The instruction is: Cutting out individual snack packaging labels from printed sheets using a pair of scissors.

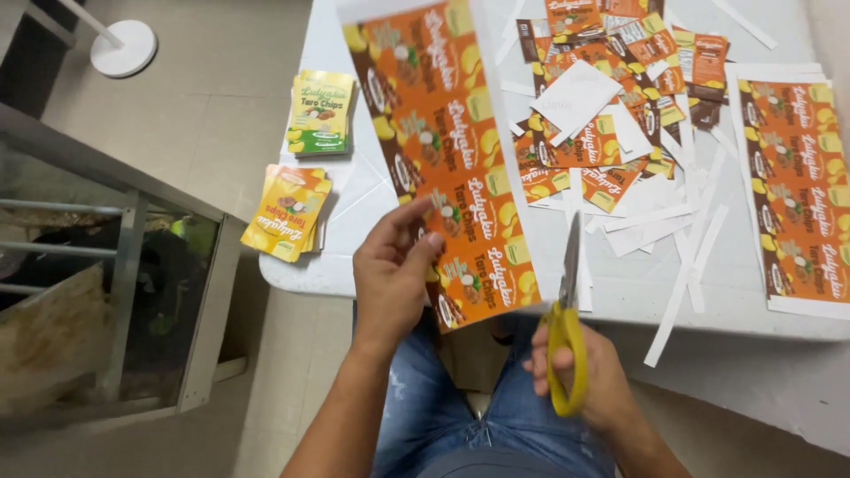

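Observation:
My left hand (pixel 391 276) grips the near end of a long printed strip of orange labels (pixel 443 150), holding it up over the white table (pixel 753 314). My right hand (pixel 595 379) holds yellow-handled scissors (pixel 567 329), blades pointing away along the strip's right edge, just beside the paper. I am seated, with blue jeans visible below both hands.
A heap of cut orange labels and white paper offcuts (pixel 611 115) covers the table's middle. Another uncut orange label sheet (pixel 801 190) lies at the right. Two stacks of yellow labels (pixel 320 113) (pixel 288 212) sit at the table's left edge. A metal railing stands at left.

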